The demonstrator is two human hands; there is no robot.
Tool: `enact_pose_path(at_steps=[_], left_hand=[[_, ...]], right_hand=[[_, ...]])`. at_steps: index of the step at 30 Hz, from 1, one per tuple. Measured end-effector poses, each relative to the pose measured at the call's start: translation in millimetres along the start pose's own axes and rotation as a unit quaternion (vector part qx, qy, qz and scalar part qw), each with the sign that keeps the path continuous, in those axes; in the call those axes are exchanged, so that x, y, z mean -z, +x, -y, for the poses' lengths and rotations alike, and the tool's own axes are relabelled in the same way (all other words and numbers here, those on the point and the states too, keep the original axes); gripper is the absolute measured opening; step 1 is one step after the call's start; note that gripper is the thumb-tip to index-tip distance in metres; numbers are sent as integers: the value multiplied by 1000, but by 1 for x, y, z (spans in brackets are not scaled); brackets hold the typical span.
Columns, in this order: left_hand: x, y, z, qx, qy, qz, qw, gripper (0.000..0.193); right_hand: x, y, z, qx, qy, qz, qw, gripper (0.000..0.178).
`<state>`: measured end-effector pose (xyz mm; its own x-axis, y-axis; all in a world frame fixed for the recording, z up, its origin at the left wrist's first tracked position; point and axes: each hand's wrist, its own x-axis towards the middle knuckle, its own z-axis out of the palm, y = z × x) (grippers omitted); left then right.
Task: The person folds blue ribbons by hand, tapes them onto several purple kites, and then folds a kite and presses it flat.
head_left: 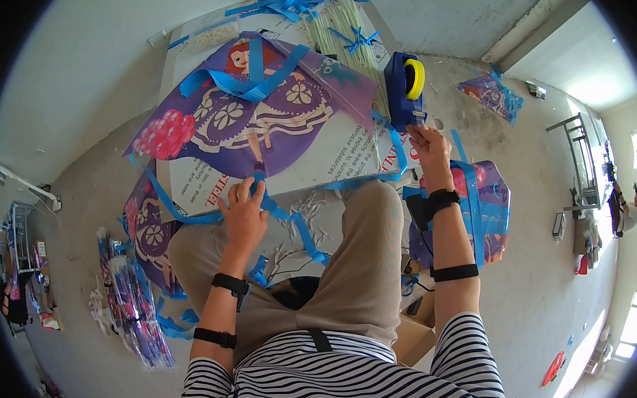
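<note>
A purple kite (278,150) printed with a red-haired figure in a gown lies on a board wrapped in printed film (320,174). A looped blue ribbon (249,87) rests across its upper part. My left hand (244,217) lies at the kite's lower tip, fingers spread and fingertips touching it where a blue strip is attached. At the board's right side stands a dark blue tape dispenser (396,88) with a yellow-cored roll (414,79). My right hand (430,149) is at its cutting end, thumb and fingers pinched on the tape; the tape itself hardly shows.
Blue ribbons (293,3) and a bundle of pale thin sticks (348,38) lie at the board's far end. More kites (491,208) are at the right, with another (151,233) at the left. Bundled wrapped kites (129,301) lie on the floor. A person (629,212) is far right.
</note>
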<state>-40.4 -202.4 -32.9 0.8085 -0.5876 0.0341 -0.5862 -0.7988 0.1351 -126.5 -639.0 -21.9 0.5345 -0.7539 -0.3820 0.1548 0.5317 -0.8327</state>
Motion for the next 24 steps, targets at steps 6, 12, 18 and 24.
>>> enact_pose_path(at_steps=[6, 12, 18, 24], left_hand=[[0, 0, 0, 1, 3, -2, 1000, 69], [0, 0, -1, 6, 0, 4, 1000, 69], [-3, 0, -3, 6, 0, 4, 1000, 69], [1, -2, 2, 6, 7, -1, 1000, 67]], right_hand=[[2, 5, -4, 13, 7, -11, 1000, 14], [-8, 13, -16, -15, 9, -63, 998, 12], [-9, 24, -6, -18, -186, -140, 972, 21], [-22, 1, 1, 16, -303, -121, 945, 32]])
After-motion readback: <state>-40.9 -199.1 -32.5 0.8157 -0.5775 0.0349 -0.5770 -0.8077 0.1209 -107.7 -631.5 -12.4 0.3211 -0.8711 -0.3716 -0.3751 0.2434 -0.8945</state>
